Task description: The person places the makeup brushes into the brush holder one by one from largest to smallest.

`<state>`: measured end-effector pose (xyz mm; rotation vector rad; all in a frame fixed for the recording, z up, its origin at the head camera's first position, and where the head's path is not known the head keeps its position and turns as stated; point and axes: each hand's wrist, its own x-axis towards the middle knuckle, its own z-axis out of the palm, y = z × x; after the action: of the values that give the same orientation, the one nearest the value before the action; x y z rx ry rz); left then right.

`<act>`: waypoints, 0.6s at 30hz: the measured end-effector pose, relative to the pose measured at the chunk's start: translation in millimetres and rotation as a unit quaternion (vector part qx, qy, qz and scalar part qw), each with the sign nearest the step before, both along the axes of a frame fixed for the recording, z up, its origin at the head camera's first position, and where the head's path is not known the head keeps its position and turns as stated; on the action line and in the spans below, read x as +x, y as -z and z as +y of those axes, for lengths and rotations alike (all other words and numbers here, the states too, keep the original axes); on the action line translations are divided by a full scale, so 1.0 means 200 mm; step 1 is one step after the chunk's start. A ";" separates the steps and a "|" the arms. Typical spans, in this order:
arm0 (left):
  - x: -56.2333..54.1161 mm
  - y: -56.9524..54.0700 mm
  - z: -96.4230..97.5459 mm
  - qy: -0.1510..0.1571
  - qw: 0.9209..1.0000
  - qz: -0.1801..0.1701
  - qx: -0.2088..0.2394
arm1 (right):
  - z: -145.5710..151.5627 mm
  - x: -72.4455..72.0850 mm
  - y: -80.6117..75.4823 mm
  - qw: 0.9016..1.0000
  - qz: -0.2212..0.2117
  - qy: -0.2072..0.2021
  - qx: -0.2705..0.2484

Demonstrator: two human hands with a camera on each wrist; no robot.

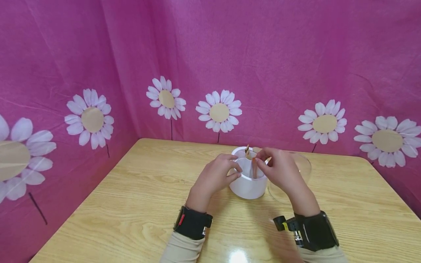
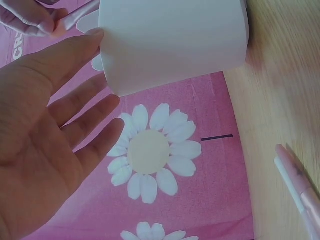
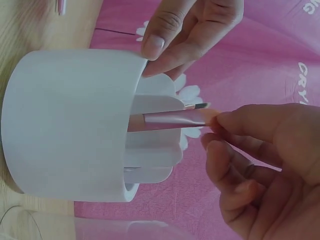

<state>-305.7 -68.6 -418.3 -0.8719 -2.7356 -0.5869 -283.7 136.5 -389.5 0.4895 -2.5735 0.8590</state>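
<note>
"One brush point(image 3: 172, 120) stood in a white holder point(image 1: 248, 189). Which hand had it?"

"The right hand point(image 1: 279, 166). Its thumb and a finger pinched the orange bristles point(image 3: 210, 115); the handle point(image 3: 135, 123) ran down inside the holder, among the dividers point(image 3: 152, 145)."

"What was the state of the left hand point(image 1: 213, 173)?"

"Fingers spread and nearly straight. The thumb touched the holder's edge."

"What else did the holder contain?"

"A second brush point(image 1: 247, 150), dark-tipped, projected above the dividers near the first."

"And the surroundings?"

"The holder rested on a wooden table point(image 1: 131, 190), with a clear piece point(image 3: 125, 230) just to its right. A slender pink item point(image 2: 297, 180), type not discernible, lay on the table. A pink cloth point(image 1: 269, 54) with white daisies point(image 1: 219, 112) hung behind."
</note>
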 end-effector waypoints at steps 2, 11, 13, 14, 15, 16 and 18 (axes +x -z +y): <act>0.00 0.00 0.00 0.000 1.000 -0.001 0.001 | 0.00 0.00 0.00 1.000 -0.006 -0.005 0.004; 0.00 0.00 0.00 -0.003 1.000 -0.001 -0.003 | 0.00 0.00 0.01 0.999 -0.029 0.007 0.021; 0.00 0.00 0.00 -0.003 1.000 -0.003 -0.003 | 0.01 0.00 0.01 0.999 -0.028 0.010 0.025; 0.00 0.00 0.00 -0.003 1.000 -0.004 -0.003 | 0.01 0.00 0.01 0.999 -0.027 0.011 0.026; 0.00 -0.01 0.00 -0.003 1.000 -0.005 -0.002 | 0.01 0.00 0.01 0.999 -0.025 0.013 0.028; 0.00 -0.01 0.00 -0.003 1.000 -0.007 -0.002 | 0.01 0.00 0.01 0.999 -0.023 0.014 0.029; 0.00 -0.01 0.00 -0.002 1.000 -0.007 -0.002 | 0.01 -0.01 0.01 0.999 -0.021 0.015 0.032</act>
<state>-305.4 -68.6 -417.2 -0.8657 -2.7500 -0.5898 -284.9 138.7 -391.5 0.4551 -2.6464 0.7860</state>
